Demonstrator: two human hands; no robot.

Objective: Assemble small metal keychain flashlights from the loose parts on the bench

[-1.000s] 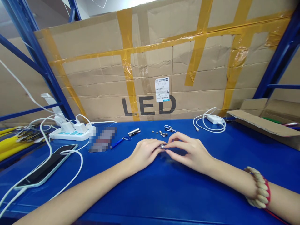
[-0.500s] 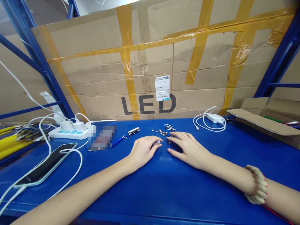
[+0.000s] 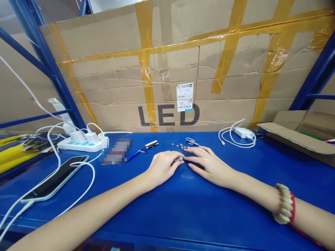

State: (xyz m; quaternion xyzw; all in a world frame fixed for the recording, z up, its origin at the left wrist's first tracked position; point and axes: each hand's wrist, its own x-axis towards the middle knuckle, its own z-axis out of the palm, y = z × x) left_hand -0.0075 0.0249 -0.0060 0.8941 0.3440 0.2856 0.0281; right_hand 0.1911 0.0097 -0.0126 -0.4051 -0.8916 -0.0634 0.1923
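Observation:
My left hand (image 3: pixel 163 169) is closed around a small silvery cylinder (image 3: pixel 179 159), of which only the shiny end shows between thumb and fingers. Facing it, my right hand (image 3: pixel 208 165) has its fingers spread over the blue table, one fingertip at or very near the cylinder's end. Whether anything lies beneath that palm is hidden. Several small button cells (image 3: pixel 181 145) are scattered just beyond the fingertips. A silver-and-black tube (image 3: pixel 151 144) lies behind my left hand, beside a slim blue tube (image 3: pixel 133 155) with a clip. A looped cord (image 3: pixel 192 141) rests behind the right fingers.
To the left are a dark phone (image 3: pixel 56 179) with white cables, a blurred-out flat object (image 3: pixel 116 151) and a white power strip (image 3: pixel 81 144). A white coiled cable (image 3: pixel 237 134) and an open cardboard box (image 3: pixel 295 137) sit right. A large carton (image 3: pixel 110 87) stands behind.
My right hand has moved towards the left hand, its fingertip now at the cylinder's end. The left hand keeps its hold. The whole view has shifted slightly.

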